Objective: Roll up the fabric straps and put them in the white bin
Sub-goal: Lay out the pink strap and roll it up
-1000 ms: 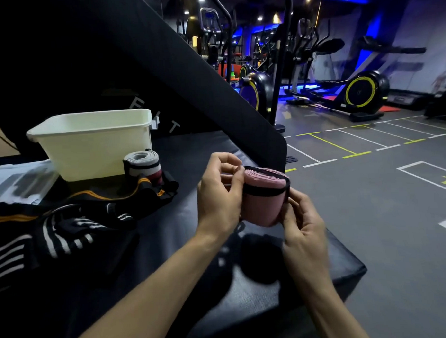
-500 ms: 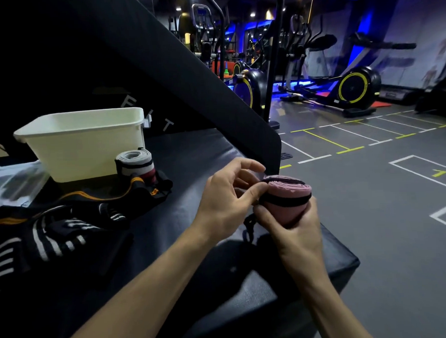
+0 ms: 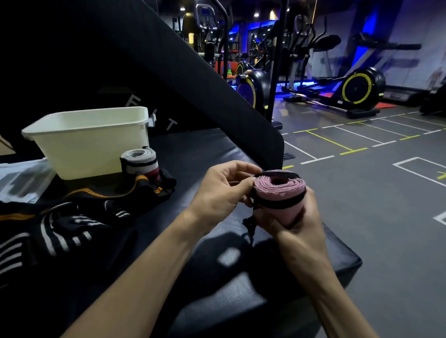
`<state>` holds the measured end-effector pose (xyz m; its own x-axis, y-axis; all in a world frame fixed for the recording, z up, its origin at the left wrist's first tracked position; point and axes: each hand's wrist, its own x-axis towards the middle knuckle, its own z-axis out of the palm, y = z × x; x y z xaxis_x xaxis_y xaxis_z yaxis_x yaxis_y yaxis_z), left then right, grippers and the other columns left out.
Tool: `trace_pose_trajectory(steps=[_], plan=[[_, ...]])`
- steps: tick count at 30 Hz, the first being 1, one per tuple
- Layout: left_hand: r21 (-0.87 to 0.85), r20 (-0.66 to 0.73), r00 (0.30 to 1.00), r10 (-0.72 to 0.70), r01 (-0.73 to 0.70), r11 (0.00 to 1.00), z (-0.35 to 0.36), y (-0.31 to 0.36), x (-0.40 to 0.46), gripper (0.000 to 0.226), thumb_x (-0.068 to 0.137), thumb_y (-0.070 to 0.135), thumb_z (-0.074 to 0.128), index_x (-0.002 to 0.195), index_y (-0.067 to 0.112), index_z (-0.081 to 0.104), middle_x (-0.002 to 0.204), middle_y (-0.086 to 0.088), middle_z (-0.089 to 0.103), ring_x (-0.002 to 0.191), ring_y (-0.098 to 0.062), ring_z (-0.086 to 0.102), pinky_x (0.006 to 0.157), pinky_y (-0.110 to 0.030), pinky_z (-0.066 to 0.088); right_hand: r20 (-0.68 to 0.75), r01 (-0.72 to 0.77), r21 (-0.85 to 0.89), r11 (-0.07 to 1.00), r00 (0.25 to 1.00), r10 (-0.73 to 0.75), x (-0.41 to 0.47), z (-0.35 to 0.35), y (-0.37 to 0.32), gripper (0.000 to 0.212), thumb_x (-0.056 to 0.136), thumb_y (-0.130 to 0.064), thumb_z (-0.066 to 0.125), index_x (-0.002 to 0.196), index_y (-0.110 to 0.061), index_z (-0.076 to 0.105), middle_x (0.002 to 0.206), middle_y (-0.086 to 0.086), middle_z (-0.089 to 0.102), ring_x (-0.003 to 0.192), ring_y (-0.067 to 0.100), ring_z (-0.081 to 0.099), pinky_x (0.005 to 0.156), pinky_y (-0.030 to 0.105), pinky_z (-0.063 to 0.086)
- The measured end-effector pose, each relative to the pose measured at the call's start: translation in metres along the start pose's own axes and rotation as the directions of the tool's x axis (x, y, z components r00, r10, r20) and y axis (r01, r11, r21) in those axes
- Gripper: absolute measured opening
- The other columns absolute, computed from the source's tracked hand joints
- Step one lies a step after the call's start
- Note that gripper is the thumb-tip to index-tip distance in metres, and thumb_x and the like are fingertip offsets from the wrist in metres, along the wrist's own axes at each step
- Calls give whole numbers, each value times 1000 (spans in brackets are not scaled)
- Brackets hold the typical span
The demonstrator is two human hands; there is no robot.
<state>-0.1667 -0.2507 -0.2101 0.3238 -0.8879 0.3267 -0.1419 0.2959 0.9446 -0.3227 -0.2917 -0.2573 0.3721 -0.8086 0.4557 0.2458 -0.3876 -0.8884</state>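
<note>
A rolled pink strap (image 3: 281, 194) with a black band round it is held over the black padded bench. My right hand (image 3: 292, 227) grips the roll from below and behind. My left hand (image 3: 222, 191) pinches the black band at the roll's left side. A short black cord hangs under the roll. The white bin (image 3: 89, 145) stands at the back left of the bench. A rolled grey strap (image 3: 139, 163) stands upright just in front of the bin's right corner. Unrolled black straps with white and orange stripes (image 3: 67, 219) lie in a heap on the left.
The black padded bench (image 3: 203, 157) has its angled backrest (image 3: 201, 76) rising behind the bin. White papers (image 3: 12, 181) lie at the far left. Exercise machines (image 3: 355, 88) stand on the grey marked floor to the right.
The pink roll tipped so its open end faces up, and my right hand came to grip it from below. My left hand slid from the roll's side to pinching the black band.
</note>
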Motion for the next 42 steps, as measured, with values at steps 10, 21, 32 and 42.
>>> trace_pose_trajectory(steps=[10, 21, 32, 42], plan=[[175, 131, 991, -6, -18, 984, -12, -1, 2, 15, 99, -3, 60, 102, 2, 73, 92, -10, 75, 83, -14, 72, 71, -24, 60, 62, 26, -169, 985, 998, -16, 4, -12, 11, 76, 68, -39, 87, 134, -41, 50, 137, 5, 54, 125, 19, 61, 103, 38, 52], [265, -3, 996, 89, -85, 960, 7, -5, -4, 9, 82, 20, 71, 88, 14, 72, 82, -3, 77, 74, -23, 75, 73, -42, 63, -112, 32, -257, 966, 992, -63, 0, -3, 3, 76, 64, -24, 97, 124, -29, 51, 106, -19, 70, 97, 1, 69, 79, 19, 55], [379, 120, 981, 154, -189, 906, 3, -10, -1, 27, 89, -1, 59, 108, 9, 76, 93, -3, 79, 81, -20, 77, 78, -41, 64, -37, 52, -320, 946, 997, -67, 0, -15, 3, 74, 57, -14, 85, 120, -34, 52, 106, -11, 69, 93, 6, 68, 78, 27, 56], [246, 157, 984, 90, -127, 961, -9, -5, 2, 9, 98, 2, 66, 101, 5, 73, 93, -16, 76, 82, -29, 73, 72, -36, 63, 107, 72, -239, 968, 993, -47, 4, -16, 2, 73, 57, -13, 87, 121, -26, 55, 110, -5, 71, 99, 15, 70, 85, 35, 58]])
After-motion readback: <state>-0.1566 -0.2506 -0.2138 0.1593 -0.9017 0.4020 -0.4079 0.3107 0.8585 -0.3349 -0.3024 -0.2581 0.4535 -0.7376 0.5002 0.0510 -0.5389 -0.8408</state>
